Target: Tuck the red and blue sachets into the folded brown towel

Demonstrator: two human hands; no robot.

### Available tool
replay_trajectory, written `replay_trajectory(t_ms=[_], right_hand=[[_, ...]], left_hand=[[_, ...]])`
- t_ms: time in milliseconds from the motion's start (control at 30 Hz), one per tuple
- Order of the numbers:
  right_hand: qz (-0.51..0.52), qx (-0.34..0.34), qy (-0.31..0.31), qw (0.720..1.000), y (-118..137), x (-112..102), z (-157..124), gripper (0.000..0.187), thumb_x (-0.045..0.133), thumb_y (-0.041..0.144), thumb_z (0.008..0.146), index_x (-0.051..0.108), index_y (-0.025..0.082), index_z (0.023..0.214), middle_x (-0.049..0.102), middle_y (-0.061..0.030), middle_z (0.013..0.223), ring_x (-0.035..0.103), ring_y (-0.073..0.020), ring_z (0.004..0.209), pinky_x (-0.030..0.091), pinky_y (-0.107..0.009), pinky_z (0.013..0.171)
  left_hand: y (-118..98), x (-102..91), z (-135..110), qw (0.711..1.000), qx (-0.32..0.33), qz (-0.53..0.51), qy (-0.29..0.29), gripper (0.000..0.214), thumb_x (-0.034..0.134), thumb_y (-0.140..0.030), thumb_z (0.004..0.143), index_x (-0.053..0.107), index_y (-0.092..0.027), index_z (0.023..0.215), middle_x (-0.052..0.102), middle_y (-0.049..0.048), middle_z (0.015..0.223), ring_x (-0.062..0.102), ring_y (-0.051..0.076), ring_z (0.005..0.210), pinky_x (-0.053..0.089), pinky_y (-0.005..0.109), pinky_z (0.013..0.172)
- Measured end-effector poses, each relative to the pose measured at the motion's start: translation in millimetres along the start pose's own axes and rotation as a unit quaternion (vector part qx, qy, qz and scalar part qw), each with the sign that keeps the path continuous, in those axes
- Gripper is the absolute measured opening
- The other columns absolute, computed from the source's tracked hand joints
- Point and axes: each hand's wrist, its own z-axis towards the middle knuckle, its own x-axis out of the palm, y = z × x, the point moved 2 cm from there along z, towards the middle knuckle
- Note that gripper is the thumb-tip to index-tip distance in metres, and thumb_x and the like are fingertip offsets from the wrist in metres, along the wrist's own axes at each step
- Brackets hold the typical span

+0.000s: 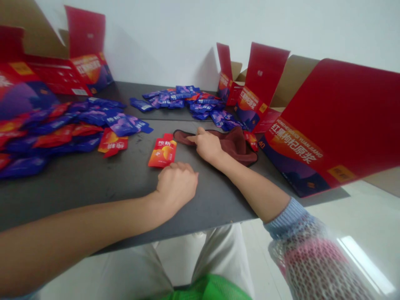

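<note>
My left hand (177,183) is closed in a fist over the grey table, its fingertips turned under and out of sight. Just beyond it a red sachet with orange fruit print (163,151) lies flat, its lower right corner against or behind my knuckles. My right hand (208,145) is on a brown cloth (233,143) with a dark edge. Its fingers are bent onto the cloth, one finger pointing left along its narrow end. Part of the cloth is hidden beneath the hand and forearm.
A heap of blue and red sachets (62,125) covers the left side. Another pile of sachets (184,99) lies at the back by the wall. Open red cartons (300,141) stand along the right edge, with more open cartons (56,77) at back left.
</note>
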Motion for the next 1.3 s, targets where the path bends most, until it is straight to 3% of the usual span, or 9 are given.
replay_trajectory(t_ms=[167,267,367,667,933,1067,1233,1300], right_hand=[[0.086,-0.122,-0.058,0.987,10.8,7.4,-4.4,0.047,0.036,0.016,0.097,0.062,0.037,0.131,0.055,-0.0049,0.120,0.054,-0.0194,0.100,0.040,-0.030,0.077],[0.128,-0.230,-0.042,0.964,24.0,10.1,-8.6,0.035,0.045,0.027,0.099,0.065,0.037,0.126,0.055,-0.0025,0.121,0.050,-0.0191,0.107,0.037,-0.030,0.081],[0.157,-0.264,-0.021,0.952,28.2,12.5,-9.4,0.030,0.052,0.034,0.098,0.066,0.037,0.125,0.057,-0.0013,0.118,0.049,-0.0181,0.109,0.035,-0.029,0.082],[0.093,-0.210,0.012,0.973,28.4,5.3,-6.8,0.034,0.047,0.034,0.100,0.062,0.040,0.129,0.057,-0.0022,0.122,0.050,-0.0205,0.106,0.035,-0.031,0.081],[0.007,-0.031,-0.024,0.999,18.2,7.3,-0.3,0.046,0.038,0.019,0.098,0.060,0.037,0.134,0.059,-0.0089,0.120,0.053,-0.0257,0.107,0.042,-0.039,0.084],[0.008,0.031,-0.038,0.999,8.5,7.2,-2.5,0.046,0.038,0.017,0.096,0.063,0.036,0.130,0.059,-0.0104,0.117,0.056,-0.0271,0.105,0.044,-0.043,0.085],[0.058,0.047,-0.045,0.996,-5.4,9.1,1.4,0.051,0.041,0.012,0.090,0.065,0.035,0.129,0.061,-0.0099,0.115,0.058,-0.0266,0.104,0.046,-0.041,0.085],[0.123,0.015,-0.023,0.992,-10.1,13.8,7.4,0.056,0.041,0.009,0.087,0.063,0.032,0.132,0.063,-0.0080,0.113,0.058,-0.0245,0.103,0.046,-0.038,0.085]], left_hand=[[3.6,3.4,3.2,1.000,-0.001,0.000,-0.018,0.040,0.037,-0.028,0.096,0.065,0.000,0.091,0.066,0.0248,0.081,0.067,0.036,0.075,0.045,0.036,0.057],[6.0,6.2,6.7,0.999,0.013,0.005,-0.033,0.041,0.038,-0.026,0.094,0.066,0.003,0.095,0.067,0.0279,0.085,0.067,0.036,0.078,0.046,0.037,0.059],[7.1,6.5,9.6,0.999,0.025,0.006,-0.027,0.043,0.039,-0.026,0.094,0.067,0.007,0.097,0.068,0.0308,0.088,0.068,0.036,0.078,0.046,0.037,0.059],[7.2,-3.8,10.1,0.998,0.060,-0.035,-0.001,0.047,0.033,-0.020,0.096,0.071,0.007,0.091,0.067,0.0313,0.084,0.067,0.036,0.073,0.044,0.038,0.054],[4.9,-7.6,8.6,0.997,0.057,-0.040,0.024,0.050,0.031,-0.021,0.098,0.072,0.005,0.088,0.067,0.0296,0.082,0.067,0.037,0.074,0.045,0.039,0.054],[4.9,-7.5,6.6,0.997,0.067,-0.026,-0.008,0.049,0.032,-0.020,0.098,0.072,0.003,0.082,0.067,0.0272,0.077,0.067,0.034,0.070,0.044,0.037,0.051],[5.7,-6.6,6.1,0.997,0.064,-0.031,-0.009,0.047,0.034,-0.020,0.097,0.073,0.003,0.083,0.067,0.0276,0.077,0.067,0.034,0.070,0.043,0.036,0.051],[5.9,-7.0,5.9,0.997,0.063,-0.038,-0.003,0.046,0.035,-0.020,0.097,0.074,0.003,0.084,0.068,0.0277,0.078,0.067,0.033,0.071,0.044,0.036,0.052]])
